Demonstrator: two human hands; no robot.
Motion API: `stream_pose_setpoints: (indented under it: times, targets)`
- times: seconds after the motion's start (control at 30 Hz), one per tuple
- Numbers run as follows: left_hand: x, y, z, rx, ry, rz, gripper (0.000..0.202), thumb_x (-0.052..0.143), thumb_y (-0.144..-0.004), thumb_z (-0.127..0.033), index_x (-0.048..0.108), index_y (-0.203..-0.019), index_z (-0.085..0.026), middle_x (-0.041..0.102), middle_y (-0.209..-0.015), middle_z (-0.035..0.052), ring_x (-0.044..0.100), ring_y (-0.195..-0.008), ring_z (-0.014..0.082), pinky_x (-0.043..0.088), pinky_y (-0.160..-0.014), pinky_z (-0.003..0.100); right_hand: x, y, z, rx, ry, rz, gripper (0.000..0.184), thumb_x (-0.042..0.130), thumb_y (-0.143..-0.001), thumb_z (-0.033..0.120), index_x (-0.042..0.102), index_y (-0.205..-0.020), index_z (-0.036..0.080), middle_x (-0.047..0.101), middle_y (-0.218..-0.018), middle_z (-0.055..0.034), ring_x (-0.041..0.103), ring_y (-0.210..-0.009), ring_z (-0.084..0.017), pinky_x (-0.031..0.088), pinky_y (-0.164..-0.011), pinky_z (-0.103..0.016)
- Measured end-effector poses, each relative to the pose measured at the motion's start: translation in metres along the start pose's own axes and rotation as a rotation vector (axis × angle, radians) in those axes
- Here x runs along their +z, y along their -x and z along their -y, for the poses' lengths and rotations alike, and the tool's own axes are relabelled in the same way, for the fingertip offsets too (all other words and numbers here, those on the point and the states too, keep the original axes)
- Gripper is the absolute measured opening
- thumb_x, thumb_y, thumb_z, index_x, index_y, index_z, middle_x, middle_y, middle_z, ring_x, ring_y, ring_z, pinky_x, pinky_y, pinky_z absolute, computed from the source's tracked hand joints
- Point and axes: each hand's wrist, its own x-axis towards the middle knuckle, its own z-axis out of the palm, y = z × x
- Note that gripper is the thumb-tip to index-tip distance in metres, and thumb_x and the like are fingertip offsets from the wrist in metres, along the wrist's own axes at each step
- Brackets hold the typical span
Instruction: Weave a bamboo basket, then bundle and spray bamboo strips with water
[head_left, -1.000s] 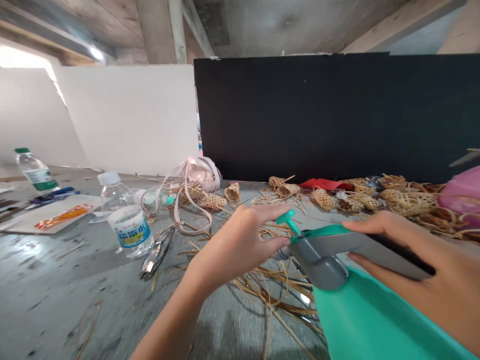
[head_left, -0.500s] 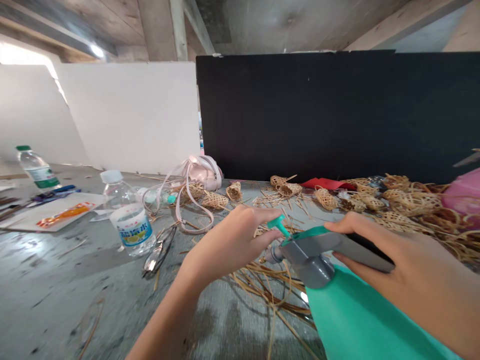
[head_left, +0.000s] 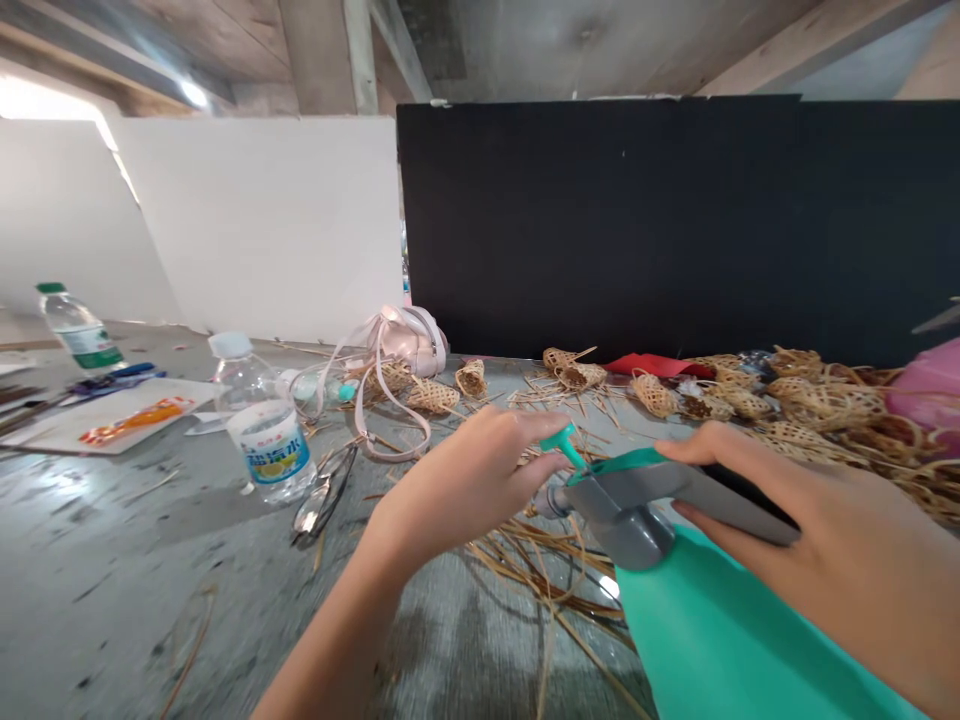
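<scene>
A teal pump sprayer (head_left: 750, 620) with a grey head is tilted in front of me, its nozzle (head_left: 551, 500) pointing left. My right hand (head_left: 847, 540) is closed around the grey handle (head_left: 697, 490), thumb and fingers on either side of it. The small teal T-shaped knob (head_left: 559, 438) on top sits between the fingertips of my left hand (head_left: 457, 480), which pinches it. Beneath the sprayer head, a loose bundle of dry bamboo strips (head_left: 525, 560) lies on the grey table (head_left: 247, 640). The sprayer's lower end runs behind my right hand and out of frame.
On the left stand a labelled water bottle (head_left: 266, 430) and a green-capped bottle (head_left: 79, 330). Glasses (head_left: 322, 500) and a pink bag (head_left: 409, 345) lie near the middle. Several small woven baskets (head_left: 652, 395) and a red cloth (head_left: 652, 367) line the black panel (head_left: 637, 230).
The whole scene has shifted slightly right and up in the view. Both hands keep the same hold on the sprayer, with no clear movement of the knob.
</scene>
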Motion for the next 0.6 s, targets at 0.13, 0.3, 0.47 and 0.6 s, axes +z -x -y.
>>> stream_pose_setpoints:
  times: [0.13,0.3,0.47,0.6]
  targets:
    - [-0.001,0.001,0.0,0.019,-0.009,-0.004,0.027,0.045,-0.087,-0.02,0.055,-0.112,-0.021,0.064,-0.104,0.0025,0.056,-0.099,0.0173,0.039,-0.09,0.031,0.0,0.0,0.0,0.048,-0.032,0.052,0.024,0.04,-0.074,0.046,0.049,-0.096,0.043,0.068,-0.081,0.009,0.064,-0.061,-0.02,0.048,-0.047,-0.028]
    - [-0.001,0.001,0.0,0.006,-0.036,0.005,0.024,0.044,-0.087,-0.02,0.058,-0.107,-0.021,0.066,-0.095,0.002,0.058,-0.096,0.0181,0.04,-0.088,0.032,0.002,0.002,0.002,0.051,-0.042,0.003,0.023,0.042,-0.074,0.041,0.05,-0.096,0.04,0.069,-0.076,0.0069,0.064,-0.057,-0.02,0.041,-0.036,-0.026]
    - [-0.006,0.002,0.003,-0.004,-0.061,0.042,0.027,0.036,-0.09,-0.019,0.063,-0.093,-0.018,0.066,-0.083,0.0034,0.059,-0.089,0.0181,0.041,-0.084,0.031,0.011,0.003,0.01,-0.032,0.023,-0.127,0.026,0.042,-0.072,0.038,0.057,-0.094,0.033,0.069,-0.072,-0.0011,0.061,-0.051,-0.02,0.041,-0.039,-0.027]
    - [-0.011,0.006,0.004,-0.013,-0.056,0.069,0.029,0.035,-0.089,-0.016,0.063,-0.091,-0.02,0.067,-0.081,0.0011,0.06,-0.08,0.015,0.042,-0.077,0.028,0.021,0.009,0.009,-0.035,0.053,-0.174,0.03,0.046,-0.068,0.039,0.059,-0.094,0.032,0.066,-0.06,-0.0014,0.056,-0.043,-0.02,0.036,-0.035,-0.027]
